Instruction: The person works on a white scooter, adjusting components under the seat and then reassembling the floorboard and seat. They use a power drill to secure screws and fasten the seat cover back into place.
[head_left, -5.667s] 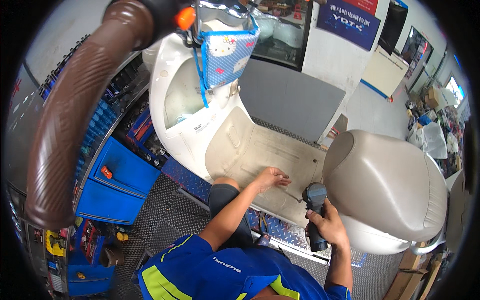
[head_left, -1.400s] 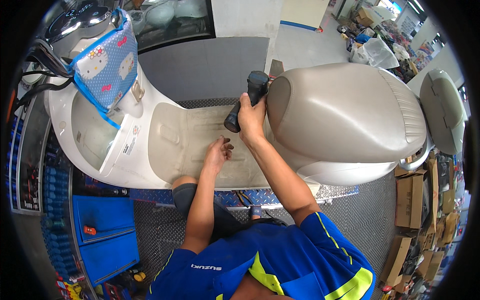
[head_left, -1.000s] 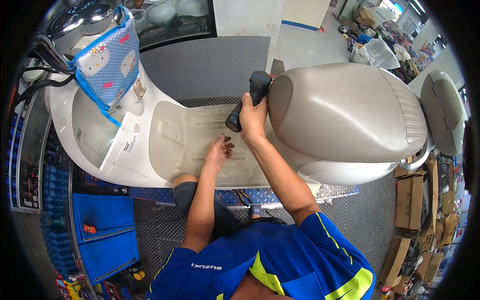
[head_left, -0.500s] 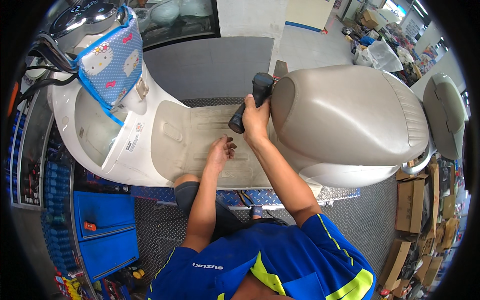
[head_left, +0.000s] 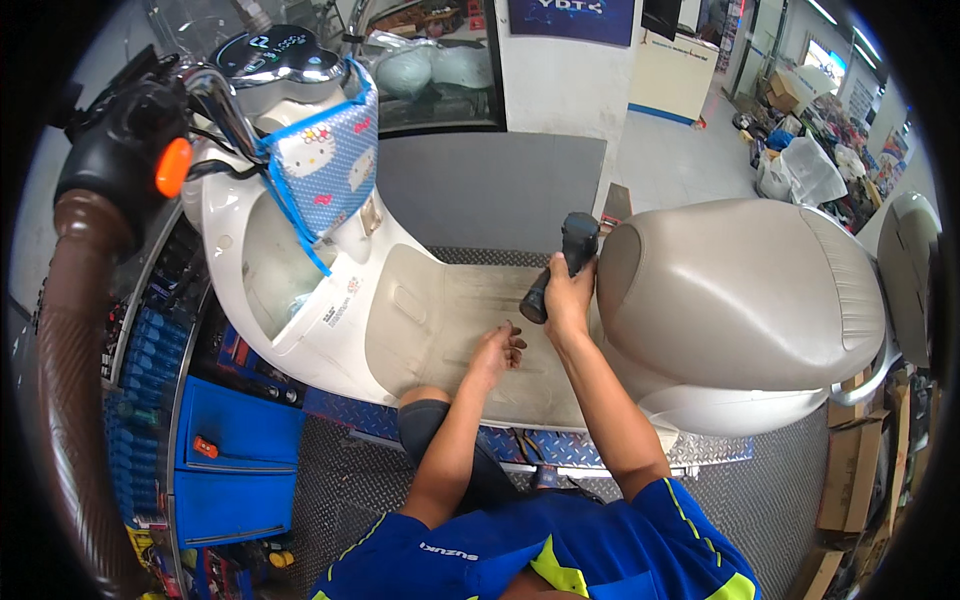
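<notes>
My right hand (head_left: 571, 298) is closed round the grip of a black cordless power tool (head_left: 579, 240), close to the front of the beige scooter seat (head_left: 740, 290). The kind of bit or socket on the tool cannot be made out. Over the scooter's beige footboard (head_left: 450, 310) is my left hand (head_left: 496, 355), its fingers loosely curled and apart, with nothing visible in them. The white scooter stands across in front of me, its front part on the left and its seat on the right.
A brown handlebar grip (head_left: 80, 350) rises close on the left. Under the front hangs a blue patterned cloth cover (head_left: 325, 160). Pliers (head_left: 522, 443) lie on the blue tread-plate ledge (head_left: 370, 420). Blue cabinets (head_left: 235, 470) stand at lower left, cardboard boxes (head_left: 850, 480) at right.
My view has swung to the left and up, so the scooter appears further right and lower, and the handlebar grip has come into sight. Both hands keep about the same place over the scooter.
</notes>
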